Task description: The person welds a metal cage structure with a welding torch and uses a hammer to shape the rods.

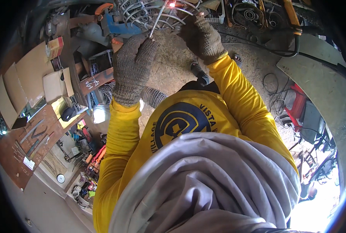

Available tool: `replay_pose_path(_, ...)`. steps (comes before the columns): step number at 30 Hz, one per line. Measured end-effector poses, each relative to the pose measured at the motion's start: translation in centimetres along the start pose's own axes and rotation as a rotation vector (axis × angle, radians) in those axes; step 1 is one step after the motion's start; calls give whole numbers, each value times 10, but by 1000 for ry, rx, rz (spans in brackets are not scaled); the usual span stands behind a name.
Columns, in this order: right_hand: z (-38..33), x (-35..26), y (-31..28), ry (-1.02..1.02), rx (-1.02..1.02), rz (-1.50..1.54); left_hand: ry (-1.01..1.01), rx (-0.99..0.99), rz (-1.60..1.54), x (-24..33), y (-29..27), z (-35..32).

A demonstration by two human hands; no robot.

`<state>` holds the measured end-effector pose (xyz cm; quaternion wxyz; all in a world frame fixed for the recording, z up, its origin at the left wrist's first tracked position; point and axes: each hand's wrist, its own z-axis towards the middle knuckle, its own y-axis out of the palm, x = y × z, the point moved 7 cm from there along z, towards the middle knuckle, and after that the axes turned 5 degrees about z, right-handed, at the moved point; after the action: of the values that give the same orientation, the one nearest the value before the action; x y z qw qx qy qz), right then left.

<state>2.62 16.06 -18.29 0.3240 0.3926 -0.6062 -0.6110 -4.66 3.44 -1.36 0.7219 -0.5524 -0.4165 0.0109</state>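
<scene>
Welding rod [158, 20], thin and grey, slants up from the gloved left hand [133, 64], closed around its lower end, to a glowing spark at a wire cage [142, 13]. Gloved right hand [202, 37] grips the cage's wires beside the spark. Yellow sleeves [239, 97] on both arms.

I see folded cardboard boxes [54, 83] left, a round white gauge [61, 178] below them, black cables [281, 50] at right, and a red machine [299, 105] beyond.
</scene>
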Motion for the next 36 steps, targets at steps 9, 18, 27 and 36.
replay_pose_path(9,11,22,-43,43,70,140,54,-9,15,-5,1,3)
replay_pose_path(18,13,14,6,-70,35,115,46,11,-64,-5,2,1)
replay_pose_path(27,17,34,-33,34,66,167,-12,-9,-59,2,2,0)
replay_pose_path(36,19,31,-31,-22,-1,-52,-39,-8,-54,-3,1,1)
